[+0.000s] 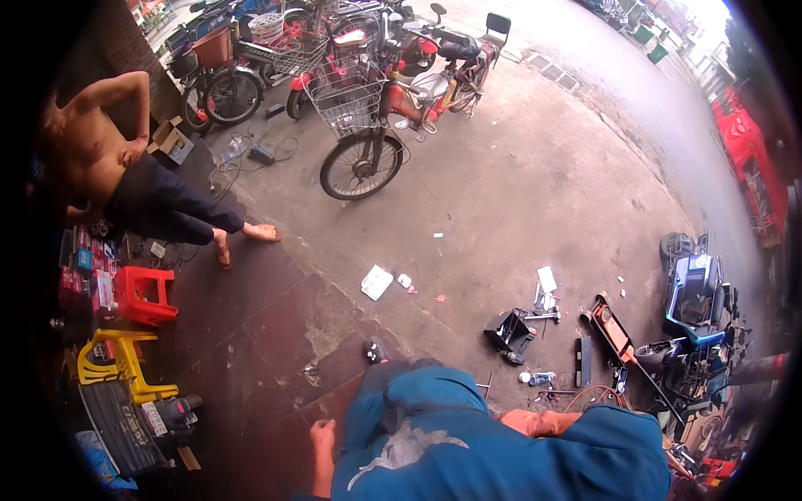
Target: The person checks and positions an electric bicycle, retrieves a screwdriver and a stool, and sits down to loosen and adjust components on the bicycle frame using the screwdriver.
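Observation:
My left hand point(322, 434) hangs beside my blue shirt point(468, 455) at the bottom of the view, over the dark red floor, its fingers loosely curled with nothing visible in them. My right hand point(518, 422) is drawn in against the right side of my body, beside the shirt, with its fingers mostly hidden. Past it on the concrete lie a black open box point(510, 334) with metal parts, a hammer-like tool point(543, 316), a small white bottle point(541, 378), a dark bar point(583, 363) and an orange-and-black scooter point(616, 334).
A shirtless person point(104, 150) stands at left near a red stool point(144, 294) and a yellow chair point(125, 371). Several parked bikes point(363, 167) line the back, with cables point(246, 163) beside them. A blue electric scooter point(693, 296) stands at right, before a street point(635, 75).

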{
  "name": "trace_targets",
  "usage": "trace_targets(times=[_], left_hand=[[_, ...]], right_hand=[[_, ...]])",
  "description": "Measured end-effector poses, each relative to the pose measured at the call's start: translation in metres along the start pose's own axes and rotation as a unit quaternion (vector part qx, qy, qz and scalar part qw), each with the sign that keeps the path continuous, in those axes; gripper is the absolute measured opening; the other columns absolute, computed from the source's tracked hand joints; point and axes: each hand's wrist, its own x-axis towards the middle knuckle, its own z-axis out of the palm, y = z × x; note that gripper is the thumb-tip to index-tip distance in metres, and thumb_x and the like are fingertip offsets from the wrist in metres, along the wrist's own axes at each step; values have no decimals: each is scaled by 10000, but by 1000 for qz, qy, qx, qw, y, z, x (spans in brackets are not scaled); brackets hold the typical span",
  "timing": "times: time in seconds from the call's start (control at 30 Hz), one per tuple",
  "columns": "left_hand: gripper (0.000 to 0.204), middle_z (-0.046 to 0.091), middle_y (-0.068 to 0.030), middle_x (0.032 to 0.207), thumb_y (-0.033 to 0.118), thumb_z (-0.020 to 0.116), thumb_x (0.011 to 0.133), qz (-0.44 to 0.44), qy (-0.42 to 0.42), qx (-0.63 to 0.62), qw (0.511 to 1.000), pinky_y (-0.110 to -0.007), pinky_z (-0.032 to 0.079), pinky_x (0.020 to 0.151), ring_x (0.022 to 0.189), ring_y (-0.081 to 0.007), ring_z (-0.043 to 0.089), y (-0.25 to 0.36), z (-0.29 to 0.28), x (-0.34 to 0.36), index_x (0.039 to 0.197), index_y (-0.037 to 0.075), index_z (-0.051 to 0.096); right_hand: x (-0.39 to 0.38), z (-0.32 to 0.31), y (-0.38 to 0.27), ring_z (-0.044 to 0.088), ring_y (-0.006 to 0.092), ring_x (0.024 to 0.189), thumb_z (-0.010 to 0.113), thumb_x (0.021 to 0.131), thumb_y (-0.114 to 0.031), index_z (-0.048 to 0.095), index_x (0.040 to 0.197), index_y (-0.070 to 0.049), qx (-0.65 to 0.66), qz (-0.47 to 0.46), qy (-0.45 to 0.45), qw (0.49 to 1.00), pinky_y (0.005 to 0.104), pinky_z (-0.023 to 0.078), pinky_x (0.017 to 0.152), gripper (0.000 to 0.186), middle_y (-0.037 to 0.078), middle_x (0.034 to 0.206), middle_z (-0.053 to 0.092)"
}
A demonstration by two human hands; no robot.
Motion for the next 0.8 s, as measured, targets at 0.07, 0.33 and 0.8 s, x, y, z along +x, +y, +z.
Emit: trace_targets(times=[0.07,0.33,0.8], left_hand=[[150,578,-59,667,115,643,785,-42,-34,-12,998,-256,426,525,582,-110,528,71,-7,2,861,-10,610],[142,583,-51,696,106,630,788,135,-90,65,985,-255,421,539,599,-114,522,223,36,87,847,-21,605],[295,670,-156,853,201,658,755,342,-177,175,906,-327,493,724,797,-215,635,477,343,77,932,-34,645]], right_hand=[[7,4,-9,597,336,940,547,797,-286,629,958,-32,30,6,16,999,416,463,802,311,179,978,637],[8,-2,-50,597,347,938,544,813,-298,627,972,-15,160,23,137,977,419,469,796,335,198,996,630],[-48,-177,83,592,334,968,535,818,-366,625,1043,-54,273,53,227,933,411,459,827,395,186,1014,633]])
